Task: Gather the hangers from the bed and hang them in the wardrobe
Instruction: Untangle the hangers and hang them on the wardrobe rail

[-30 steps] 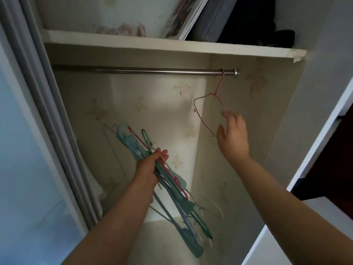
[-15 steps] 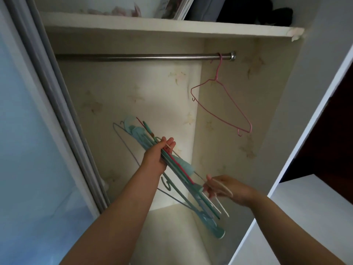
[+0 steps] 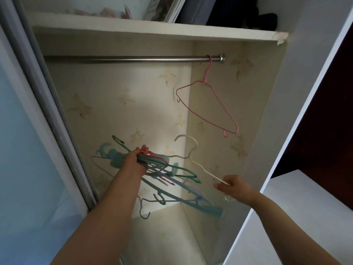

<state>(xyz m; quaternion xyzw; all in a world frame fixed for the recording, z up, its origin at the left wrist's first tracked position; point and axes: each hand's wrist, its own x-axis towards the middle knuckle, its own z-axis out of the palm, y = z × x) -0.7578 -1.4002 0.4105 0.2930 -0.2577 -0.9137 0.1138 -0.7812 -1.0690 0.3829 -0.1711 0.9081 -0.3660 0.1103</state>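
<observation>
A: What is seen first, taking the largest things?

B: The open wardrobe (image 3: 118, 115) fills the frame, its back papered with a pale flower pattern. A sliding door (image 3: 28, 150) with a grey frame is seen along the left edge. A white shelf (image 3: 152, 33) runs across the top, and a metal rail (image 3: 124, 59) is fixed just below it.

A: Can any writing be read?

B: A book or magazine (image 3: 164, 8) is leaned on the shelf at upper centre; print is there, but it is too blurred to be read.

A: And the hangers?

B: A bundle of hangers (image 3: 172, 175), mostly teal and green plastic with thin blue, red and grey wire ones, is gripped in the left hand (image 3: 136, 159) at centre frame, fingers curled round the necks. The bundle fans down toward lower right.

A: The single ones?

B: A pink wire hanger (image 3: 207, 106) is hooked on the rail's right end, tilted. A white wire hanger (image 3: 193, 155) is pinched at its lower arm by the right hand (image 3: 236, 188), lower right of centre, its hook raised, with its other arm crossed by the bundle.
</observation>
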